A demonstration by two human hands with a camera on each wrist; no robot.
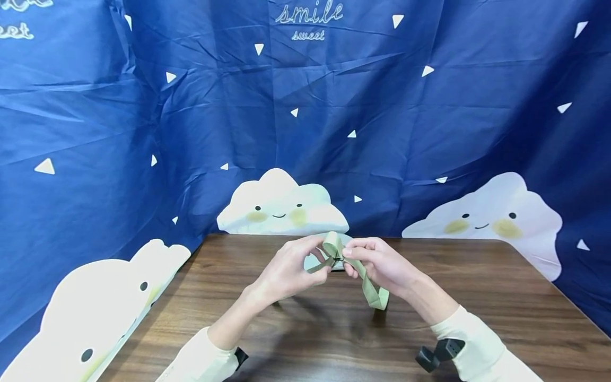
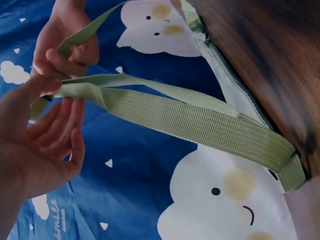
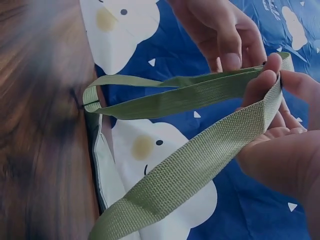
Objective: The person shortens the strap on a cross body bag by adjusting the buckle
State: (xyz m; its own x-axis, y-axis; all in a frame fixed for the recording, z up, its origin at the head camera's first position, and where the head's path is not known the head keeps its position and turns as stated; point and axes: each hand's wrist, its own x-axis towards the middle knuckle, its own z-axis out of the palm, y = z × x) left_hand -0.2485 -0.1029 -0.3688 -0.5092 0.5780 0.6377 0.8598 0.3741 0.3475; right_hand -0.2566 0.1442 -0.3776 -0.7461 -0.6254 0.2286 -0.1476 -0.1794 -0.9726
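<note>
A light green woven webbing strap (image 1: 374, 300) is held up over the table between both hands. My left hand (image 1: 288, 270) pinches it between thumb and fingertips, by a raised loop. Close by on the right, my right hand (image 1: 384, 265) grips the strap with thumb and curled fingers. A small dark slider (image 1: 337, 259) sits on the webbing between the hands, partly covered by fingers. In the left wrist view the doubled strap (image 2: 190, 117) runs down to a pale, dark-edged bag-like item (image 2: 232, 90) on the table. One length hangs in a loop below my right hand.
The brown wood-grain table (image 1: 477, 307) lies under the hands. A blue curtain (image 1: 334, 95) with white triangles and smiling clouds hangs behind and to the sides. Dark wrist devices (image 1: 439, 354) are worn on both white sleeves.
</note>
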